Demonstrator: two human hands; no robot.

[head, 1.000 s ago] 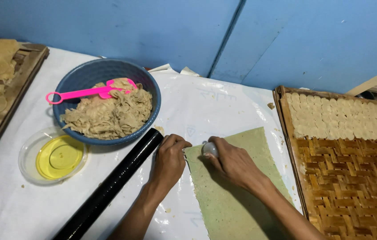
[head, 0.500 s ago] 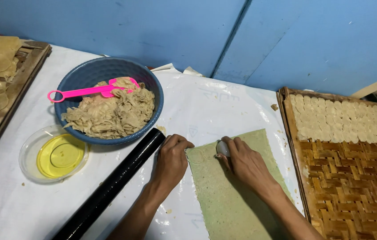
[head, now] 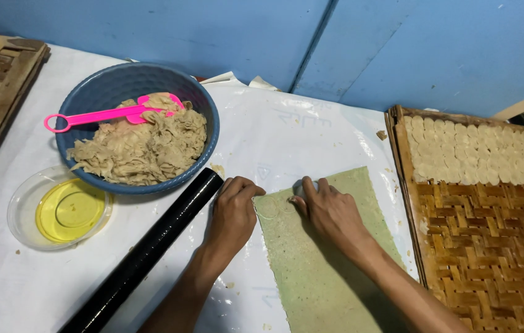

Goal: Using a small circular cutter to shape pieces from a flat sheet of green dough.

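left hand (head: 235, 208) flat on the thin greenish dough sheet (head: 324, 271); right hand (head: 330, 209) grips a small round cutter (head: 299, 187).

Thin greenish dough sheet (head: 327, 265) lies flat on the white-covered table, toward its near edge, right of centre, running off the near edge of view. Faint round cut marks at its far-left corner. Small round cutter (head: 301, 187) pressed onto the sheet's far edge, mostly hidden.
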